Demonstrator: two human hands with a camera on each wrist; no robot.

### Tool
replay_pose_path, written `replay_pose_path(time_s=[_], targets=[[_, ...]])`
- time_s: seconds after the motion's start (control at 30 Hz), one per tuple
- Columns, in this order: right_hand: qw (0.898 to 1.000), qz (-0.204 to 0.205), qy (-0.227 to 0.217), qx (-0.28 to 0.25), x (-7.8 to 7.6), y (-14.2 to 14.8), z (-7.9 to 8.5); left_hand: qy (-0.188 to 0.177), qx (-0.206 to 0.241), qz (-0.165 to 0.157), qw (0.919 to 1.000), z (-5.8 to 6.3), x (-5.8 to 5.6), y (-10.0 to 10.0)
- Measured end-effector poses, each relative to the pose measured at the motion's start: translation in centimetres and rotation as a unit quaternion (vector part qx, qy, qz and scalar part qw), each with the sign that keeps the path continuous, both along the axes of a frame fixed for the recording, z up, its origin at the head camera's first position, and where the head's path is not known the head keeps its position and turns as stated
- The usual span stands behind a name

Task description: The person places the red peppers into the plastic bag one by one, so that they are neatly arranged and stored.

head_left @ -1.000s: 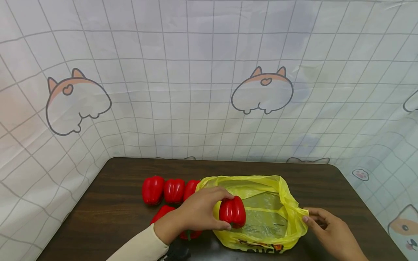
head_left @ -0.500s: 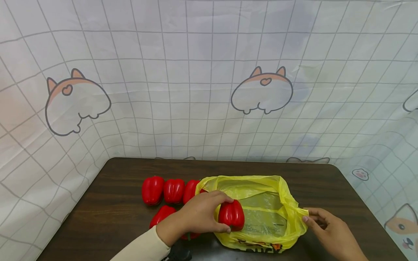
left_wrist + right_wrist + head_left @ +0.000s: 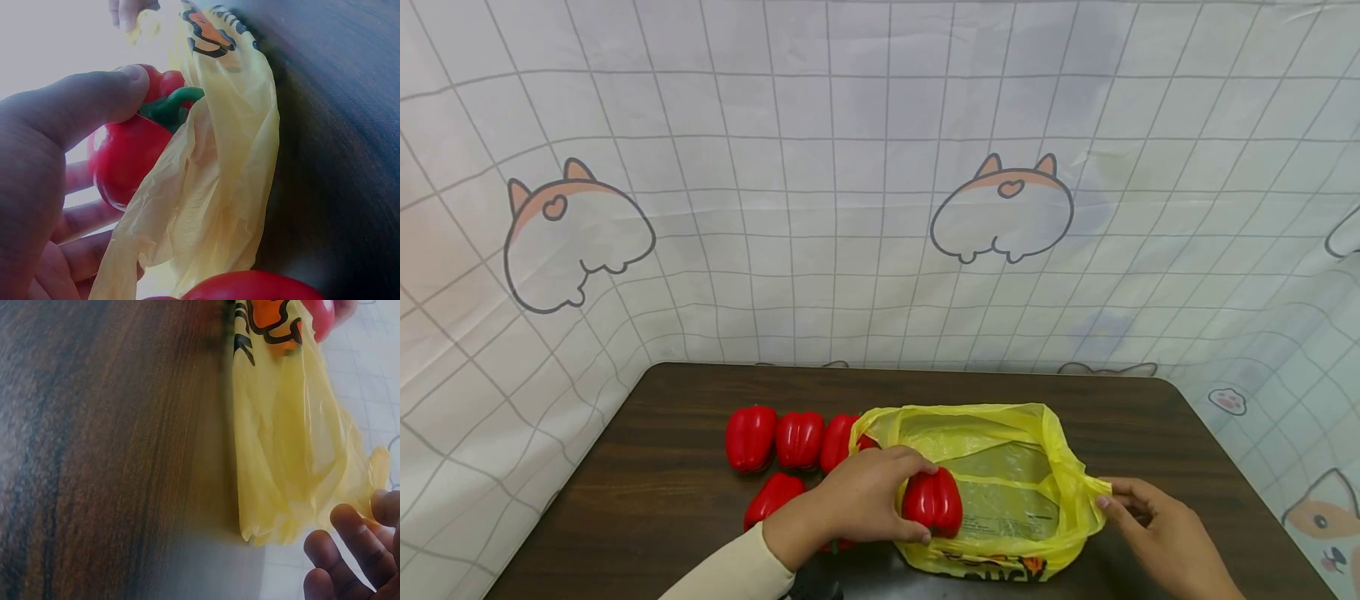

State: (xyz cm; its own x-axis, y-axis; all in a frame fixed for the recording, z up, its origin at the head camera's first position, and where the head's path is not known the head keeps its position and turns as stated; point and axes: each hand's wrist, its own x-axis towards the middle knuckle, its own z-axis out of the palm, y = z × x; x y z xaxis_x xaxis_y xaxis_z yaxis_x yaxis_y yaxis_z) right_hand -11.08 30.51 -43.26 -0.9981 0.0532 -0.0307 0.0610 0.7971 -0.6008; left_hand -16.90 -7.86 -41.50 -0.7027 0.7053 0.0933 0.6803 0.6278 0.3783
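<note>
A red bell pepper (image 3: 932,502) is gripped by the left hand (image 3: 857,497) just inside the yellow plastic bag (image 3: 1007,492), whose right edge is pinched by the right hand (image 3: 1165,533).

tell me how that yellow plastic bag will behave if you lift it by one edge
Likely floppy: the yellow bag is thin, wrinkled film lying collapsed on the table. It would probably sag where the left hand holds the red pepper. The right hand pinches its edge.

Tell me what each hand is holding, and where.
Left hand grips a red pepper around its body, thumb by the stem. Right hand pinches the yellow bag edge.
</note>
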Motion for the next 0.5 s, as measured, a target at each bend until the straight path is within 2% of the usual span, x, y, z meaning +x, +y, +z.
replay_pose_path(time_s=[0.23,0.5], targets=[[1.0,-0.003,0.004,-0.007,0.07,-0.1,-0.05,0.003,-0.012,-0.014,0.9998,-0.02,0.14,0.03],[1.0,-0.004,0.004,-0.01,0.05,-0.29,-0.09,0.026,0.017,-0.031,0.9991,0.5,0.47,-0.13]])
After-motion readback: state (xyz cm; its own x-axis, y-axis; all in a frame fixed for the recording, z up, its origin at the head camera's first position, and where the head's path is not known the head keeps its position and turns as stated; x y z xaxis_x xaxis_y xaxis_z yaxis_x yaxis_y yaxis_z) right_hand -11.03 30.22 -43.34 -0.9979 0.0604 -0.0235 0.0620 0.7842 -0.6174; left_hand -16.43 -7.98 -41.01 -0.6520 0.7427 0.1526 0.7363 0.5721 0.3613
